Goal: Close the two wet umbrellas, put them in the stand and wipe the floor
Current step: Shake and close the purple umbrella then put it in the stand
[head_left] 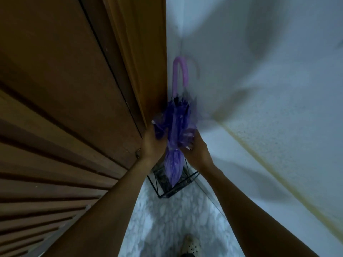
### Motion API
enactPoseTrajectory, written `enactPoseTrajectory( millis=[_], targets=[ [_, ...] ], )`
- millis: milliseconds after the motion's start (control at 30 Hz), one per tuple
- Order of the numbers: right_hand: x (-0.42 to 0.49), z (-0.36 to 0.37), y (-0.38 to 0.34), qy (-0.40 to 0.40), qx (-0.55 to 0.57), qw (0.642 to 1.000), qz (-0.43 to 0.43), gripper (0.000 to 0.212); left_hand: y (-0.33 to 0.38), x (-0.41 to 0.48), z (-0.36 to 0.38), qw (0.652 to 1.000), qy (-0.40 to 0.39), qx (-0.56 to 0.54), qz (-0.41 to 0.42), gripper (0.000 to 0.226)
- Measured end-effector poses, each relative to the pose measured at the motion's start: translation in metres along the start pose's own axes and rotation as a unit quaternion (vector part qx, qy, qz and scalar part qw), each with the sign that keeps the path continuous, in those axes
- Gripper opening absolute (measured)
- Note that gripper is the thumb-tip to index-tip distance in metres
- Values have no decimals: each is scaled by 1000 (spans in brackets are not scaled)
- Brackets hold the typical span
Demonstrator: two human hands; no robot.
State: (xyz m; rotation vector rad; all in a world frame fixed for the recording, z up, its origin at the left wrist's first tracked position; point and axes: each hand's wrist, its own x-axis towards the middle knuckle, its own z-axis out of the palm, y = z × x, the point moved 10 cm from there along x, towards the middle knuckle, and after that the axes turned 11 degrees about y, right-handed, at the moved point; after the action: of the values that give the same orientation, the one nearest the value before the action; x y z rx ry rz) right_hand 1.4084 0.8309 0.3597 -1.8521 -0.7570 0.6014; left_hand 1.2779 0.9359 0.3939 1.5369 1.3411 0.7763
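A folded purple umbrella [175,127] with a pale purple hooked handle stands upright in the corner, its tip down inside a black wire stand [168,184] on the floor. My left hand [153,143] grips the bunched canopy on its left side. My right hand [194,149] pinches the loose folds on its right side. The lower canopy is gathered tight below my hands. Only one umbrella is in view.
A brown wooden slatted door [65,108] fills the left. A white wall [259,89] rises on the right. Pale patterned floor [167,219] runs toward me, with my foot in a light shoe [190,244] at the bottom edge.
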Motion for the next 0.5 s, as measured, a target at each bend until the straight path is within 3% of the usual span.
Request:
enactPoseTrajectory(
  millis=[100, 267, 500],
  targets=[
    [8, 8, 26, -14, -24, 999, 29, 50, -27, -1, 16, 999, -30, -21, -36, 33],
    [13, 21, 59, -26, -15, 996, 85, 41, -77, 5, 35, 994, -62, -85, -27, 39],
    [12, 34, 84, -72, -135, 984, 96, 28, -130, 6, 57, 995, -93, -20, -42, 34]
  ],
)
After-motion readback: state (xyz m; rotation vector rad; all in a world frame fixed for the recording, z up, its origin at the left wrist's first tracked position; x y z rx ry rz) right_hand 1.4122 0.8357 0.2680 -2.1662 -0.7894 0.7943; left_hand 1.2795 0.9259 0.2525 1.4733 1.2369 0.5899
